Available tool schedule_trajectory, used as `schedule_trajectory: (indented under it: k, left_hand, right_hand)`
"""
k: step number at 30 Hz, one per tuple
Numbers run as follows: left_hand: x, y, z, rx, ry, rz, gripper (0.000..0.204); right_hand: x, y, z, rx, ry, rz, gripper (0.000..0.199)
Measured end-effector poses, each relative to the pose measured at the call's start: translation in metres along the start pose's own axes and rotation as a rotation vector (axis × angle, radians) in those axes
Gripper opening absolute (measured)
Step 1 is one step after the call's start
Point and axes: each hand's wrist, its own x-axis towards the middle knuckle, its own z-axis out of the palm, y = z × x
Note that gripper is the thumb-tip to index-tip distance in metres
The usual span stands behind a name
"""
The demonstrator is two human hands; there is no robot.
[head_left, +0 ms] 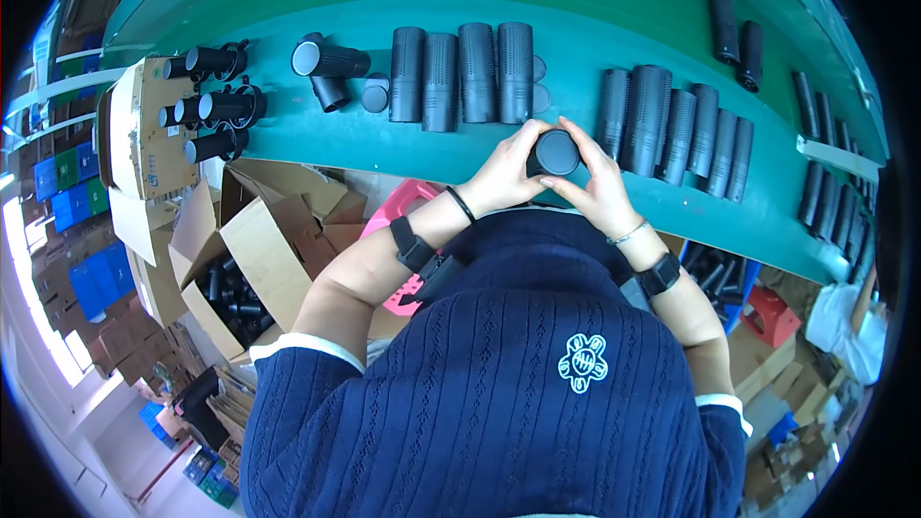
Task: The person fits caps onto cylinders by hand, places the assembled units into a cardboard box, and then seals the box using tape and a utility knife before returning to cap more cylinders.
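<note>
Both hands hold one black cylinder end-on near the front edge of the green bench. My left hand wraps its left side and my right hand grips its right side, fingers curled over the round end cap. Just beyond the hands lie several black perforated tubes side by side. A second row of black perforated tubes lies to the right of my right hand.
Black capped parts and a small round cap lie at the bench's left. A cardboard tray holds more black parts. An open cardboard box of black pieces stands on the floor left, beside a pink stool.
</note>
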Motion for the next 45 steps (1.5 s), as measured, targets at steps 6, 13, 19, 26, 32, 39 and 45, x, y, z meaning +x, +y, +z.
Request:
schedule_trajectory:
  k: [6, 13, 19, 26, 32, 39, 45]
  left_hand:
    - [0.002, 0.003, 0.006, 0.059, 0.067, -0.034, 0.053]
    - [0.0, 0.003, -0.009, -0.006, -0.022, -0.042, 0.058]
    - [-0.002, 0.004, -0.013, -0.028, -0.068, -0.026, 0.059]
    - [0.007, -0.004, 0.004, 0.037, -0.044, -0.045, 0.072]
    - [0.027, -0.02, 0.008, 0.052, -0.12, -0.011, 0.064]
    - [0.031, -0.019, 0.005, 0.24, -0.05, 0.002, 0.062]
    - [0.03, -0.013, -0.001, 0.115, -0.066, 0.054, 0.058]
  right_hand:
    - [0.01, -0.003, 0.007, -0.102, 0.128, -0.05, 0.066]
    - [0.0, 0.002, 0.0, 0.16, -0.087, 0.029, 0.081]
    - [-0.003, -0.001, -0.001, 0.354, -0.104, 0.127, 0.081]
    - [0.014, -0.009, -0.007, -0.062, 0.079, 0.169, 0.068]
    - [0.022, -0.001, -0.011, -0.197, 0.142, -0.052, 0.057]
    - [0.024, 0.004, -0.012, -0.125, 0.168, 0.131, 0.057]
    - [0.025, -0.005, -0.015, -0.158, 0.098, -0.081, 0.058]
